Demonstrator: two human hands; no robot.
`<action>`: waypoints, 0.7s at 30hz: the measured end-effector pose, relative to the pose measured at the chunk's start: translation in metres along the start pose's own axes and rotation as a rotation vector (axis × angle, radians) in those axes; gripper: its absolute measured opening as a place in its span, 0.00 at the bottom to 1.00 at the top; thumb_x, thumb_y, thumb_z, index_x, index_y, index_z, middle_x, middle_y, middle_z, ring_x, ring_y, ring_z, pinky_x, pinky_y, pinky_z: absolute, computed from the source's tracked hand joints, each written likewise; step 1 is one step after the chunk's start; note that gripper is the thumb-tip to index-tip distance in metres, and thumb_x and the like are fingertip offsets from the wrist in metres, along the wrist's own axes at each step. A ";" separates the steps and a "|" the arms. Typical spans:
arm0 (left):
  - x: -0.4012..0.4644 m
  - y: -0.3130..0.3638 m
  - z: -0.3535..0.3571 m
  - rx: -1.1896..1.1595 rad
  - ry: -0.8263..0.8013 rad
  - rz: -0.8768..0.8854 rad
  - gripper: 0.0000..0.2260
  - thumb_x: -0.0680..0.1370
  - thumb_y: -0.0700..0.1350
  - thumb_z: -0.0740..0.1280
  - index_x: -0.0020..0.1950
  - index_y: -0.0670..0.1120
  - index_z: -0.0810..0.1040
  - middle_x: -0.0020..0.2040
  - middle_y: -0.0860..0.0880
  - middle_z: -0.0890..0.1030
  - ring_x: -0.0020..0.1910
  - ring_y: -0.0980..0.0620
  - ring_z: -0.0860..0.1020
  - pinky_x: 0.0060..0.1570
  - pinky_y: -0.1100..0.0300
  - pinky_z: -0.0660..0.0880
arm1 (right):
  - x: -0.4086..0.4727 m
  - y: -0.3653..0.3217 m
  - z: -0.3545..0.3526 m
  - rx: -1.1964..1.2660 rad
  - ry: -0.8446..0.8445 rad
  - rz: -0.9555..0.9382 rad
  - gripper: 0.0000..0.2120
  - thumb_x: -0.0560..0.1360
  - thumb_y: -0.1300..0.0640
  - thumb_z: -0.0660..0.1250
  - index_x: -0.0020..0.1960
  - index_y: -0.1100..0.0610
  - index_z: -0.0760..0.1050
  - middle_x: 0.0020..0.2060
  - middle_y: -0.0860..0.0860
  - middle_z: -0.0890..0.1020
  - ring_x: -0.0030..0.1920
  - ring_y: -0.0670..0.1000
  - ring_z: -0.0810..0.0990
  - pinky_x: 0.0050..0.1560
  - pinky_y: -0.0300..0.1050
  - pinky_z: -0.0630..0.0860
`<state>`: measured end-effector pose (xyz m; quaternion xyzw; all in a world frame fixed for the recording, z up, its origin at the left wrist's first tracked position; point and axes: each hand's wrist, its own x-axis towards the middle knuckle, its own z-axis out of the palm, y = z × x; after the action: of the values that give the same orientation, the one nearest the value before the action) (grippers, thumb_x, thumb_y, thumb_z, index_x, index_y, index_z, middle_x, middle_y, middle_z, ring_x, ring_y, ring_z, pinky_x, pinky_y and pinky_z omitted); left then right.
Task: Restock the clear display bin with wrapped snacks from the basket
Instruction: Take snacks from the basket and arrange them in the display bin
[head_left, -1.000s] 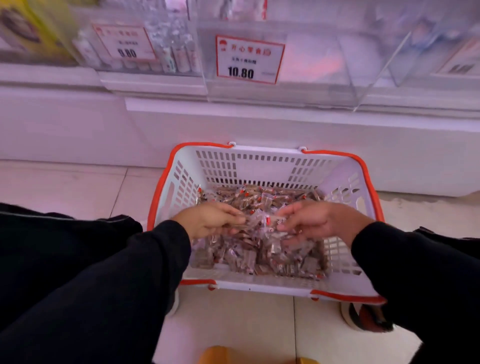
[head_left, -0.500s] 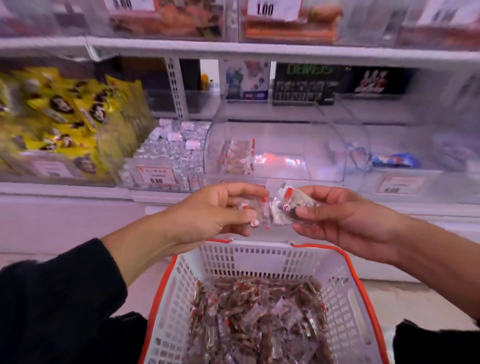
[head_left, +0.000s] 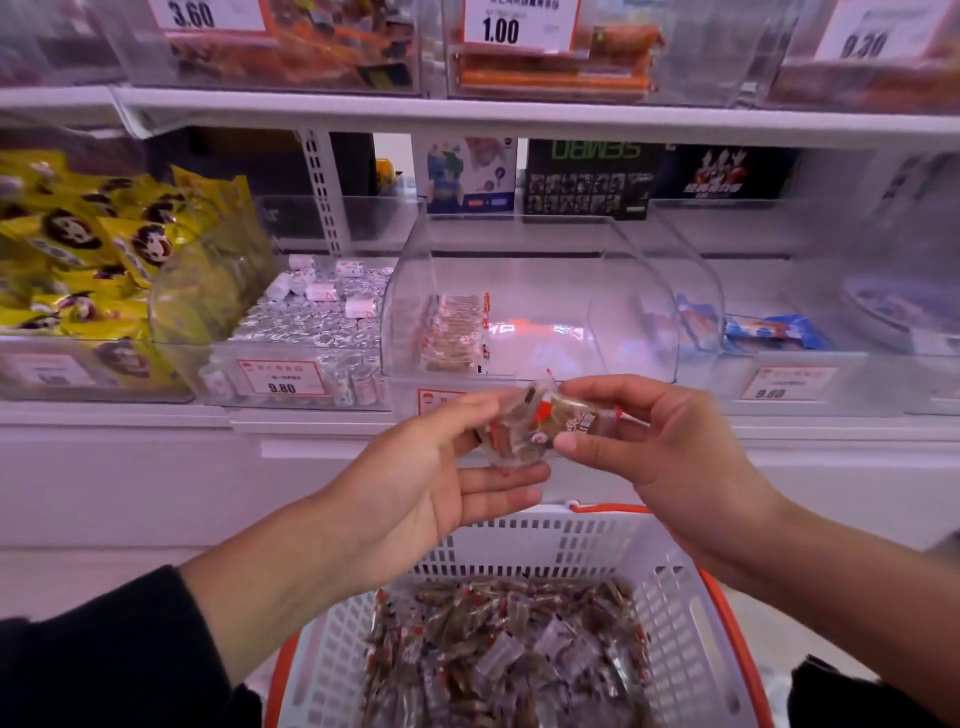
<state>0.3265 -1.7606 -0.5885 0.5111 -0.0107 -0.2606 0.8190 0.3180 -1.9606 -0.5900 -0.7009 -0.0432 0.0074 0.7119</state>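
Your left hand (head_left: 415, 488) cradles and your right hand (head_left: 649, 452) pinches the wrapped snacks (head_left: 540, 428). Slick wrappers may slip before reaching the clear display bin (head_left: 524, 291) at 12 o'clock, dropping outside the basket (head_left: 675, 597).

I see yellow snack bags (head_left: 78, 244) piled at left, a bin of silver-foil sweets (head_left: 317, 322) w/ a 9.80 price tag (head_left: 281, 378) beside them, blue packets (head_left: 774, 332) at right, toy boxes (head_left: 587, 176) behind, 3.60 and 1.00 tags (head_left: 519, 23) on upper shelf (head_left: 467, 114)
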 end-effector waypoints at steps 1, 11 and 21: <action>0.000 -0.001 0.002 0.041 0.025 0.017 0.16 0.78 0.50 0.65 0.63 0.47 0.81 0.52 0.44 0.85 0.48 0.42 0.84 0.44 0.54 0.82 | -0.001 0.000 0.002 -0.054 -0.005 -0.041 0.20 0.63 0.65 0.78 0.53 0.54 0.82 0.47 0.53 0.87 0.49 0.54 0.86 0.53 0.50 0.81; -0.007 -0.016 0.006 0.539 0.061 0.230 0.12 0.78 0.49 0.69 0.61 0.53 0.76 0.45 0.58 0.84 0.40 0.61 0.78 0.41 0.65 0.75 | -0.009 -0.001 0.014 -0.341 -0.060 -0.151 0.29 0.64 0.64 0.81 0.61 0.47 0.78 0.47 0.45 0.84 0.46 0.47 0.85 0.45 0.42 0.81; -0.006 -0.017 0.006 0.653 0.111 0.379 0.04 0.83 0.46 0.62 0.57 0.50 0.71 0.35 0.62 0.81 0.34 0.66 0.78 0.34 0.74 0.70 | -0.009 -0.008 0.022 -0.596 -0.014 -0.336 0.22 0.59 0.55 0.84 0.50 0.47 0.80 0.43 0.42 0.82 0.40 0.47 0.81 0.42 0.46 0.80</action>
<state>0.3127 -1.7684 -0.5982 0.7474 -0.1431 -0.0592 0.6461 0.3069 -1.9396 -0.5826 -0.8611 -0.1633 -0.1180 0.4668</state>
